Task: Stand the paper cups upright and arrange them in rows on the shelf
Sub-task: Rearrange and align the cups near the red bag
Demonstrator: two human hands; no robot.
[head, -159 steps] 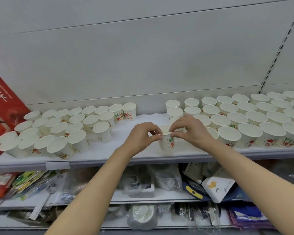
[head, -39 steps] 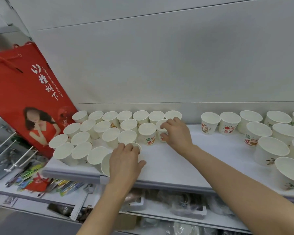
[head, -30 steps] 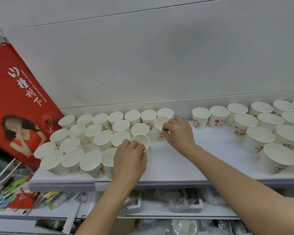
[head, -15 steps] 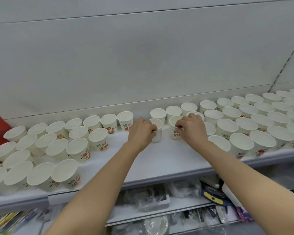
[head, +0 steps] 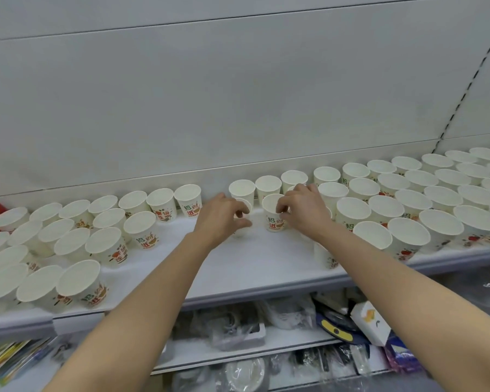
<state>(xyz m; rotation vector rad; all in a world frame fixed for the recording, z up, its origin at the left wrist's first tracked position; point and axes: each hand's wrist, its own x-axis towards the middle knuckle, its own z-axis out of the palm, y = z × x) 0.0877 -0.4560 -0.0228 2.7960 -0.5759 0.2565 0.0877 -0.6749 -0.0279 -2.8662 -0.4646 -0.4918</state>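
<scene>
Both of our hands are up at the middle of the shelf (head: 255, 267), each busy with one cup. We start on the left side. A big bunch of paper cups (head: 108, 241) stands there, all upright, but the lines look a bit wobbly and some cups crowd each other near the front edge. Next comes a bare strip of shelf. Then comes our left hand (head: 222, 217). Its fingers and thumb curl round a small cup (head: 242, 219) that is mostly hidden, so we cannot tell if that cup stands flat or leans a little. Just to the right, our right hand (head: 301, 212) pinches the rim of a second cup (head: 273, 215), which stands upright with its red and green print facing us. Behind both hands a back row of cups (head: 268, 186) runs along the wall. Far to the right, many more cups (head: 408, 205) stand in neat lines. We think the job now is to slide these two cups into the second line, right in front of the back row. To do it well we should hold them softly, because paper squashes. We should keep each bottom flat on the shelf, push slowly, and stop just beside the next cup so nothing tips over. Lower shelves (head: 238, 335) under us hold bags and boxes.
</scene>
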